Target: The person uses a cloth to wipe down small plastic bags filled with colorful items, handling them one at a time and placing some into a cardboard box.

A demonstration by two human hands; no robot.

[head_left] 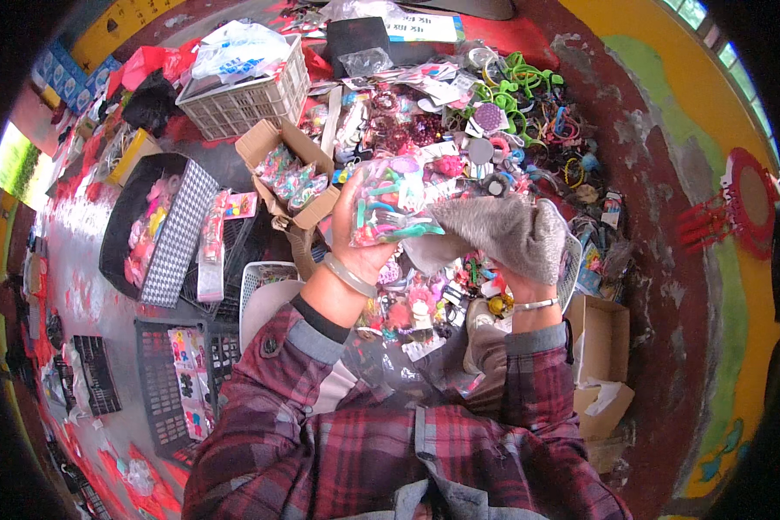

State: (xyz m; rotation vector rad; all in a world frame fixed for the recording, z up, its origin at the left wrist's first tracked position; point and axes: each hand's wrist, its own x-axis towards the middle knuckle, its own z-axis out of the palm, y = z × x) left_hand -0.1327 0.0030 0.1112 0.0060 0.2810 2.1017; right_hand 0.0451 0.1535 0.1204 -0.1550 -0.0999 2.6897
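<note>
My left hand (347, 212) is closed around a clear plastic bag (394, 186), held up in front of me. Inside are small coloured plastic pieces, teal, green, pink and purple, too crowded to tell their kind. Grey knitted fabric (494, 227), a glove or a cloth, covers my right hand (539, 244) and hides its fingers. The fabric stretches leftward to the right side of the bag, and a paler grey flap hangs below it. Bracelets show at both wrists. Under my hands spreads a heap of hair accessories (420, 303), with hair ties and bows in many colours.
Beyond the bag stands an open cardboard box (321, 208) of small packets. Left of it are a black houndstooth bin (182, 230) and black crates (160, 381). A pale plastic crate (243, 100) stands farther back. Green hairbands (520, 87) lie far right, an open carton (602, 342) near right.
</note>
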